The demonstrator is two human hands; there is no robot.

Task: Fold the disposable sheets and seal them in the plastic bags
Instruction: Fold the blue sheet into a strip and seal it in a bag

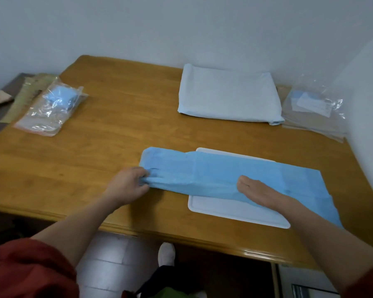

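Left hand (129, 184) curled round the bunched left end of the blue sheet (213, 175), fingers tucked under the near edge, thumb on top, gripping it. Right hand (259, 190) lies flat on the sheet right of its middle, fingers straight and together, pointing left, palm pressing the cloth down. Both forearms bare; a red sleeve (26, 269) shows at the lower left corner. The blue sheet is folded into a long narrow band running left to right across the near part of the wooden table (108, 136). Its middle and right part lie over a white board (235, 212); its left end reaches past the board onto bare wood, and its right end trails off toward the table's near right edge. The near edge is creased and gathered between the two hands. Farther back, right of centre, a pale folded stack (228, 95) of sheets sits flat on the table, well apart from the band. Just beside it on the right, against the wall, lie clear plastic bags (314, 112), something blue and a white label showing through. At the far left edge, a filled plastic bag (52, 106) holds a small blue folded bundle; whether it is sealed I cannot tell. Below the table edge, a white shoe (166, 253) on grey floor.
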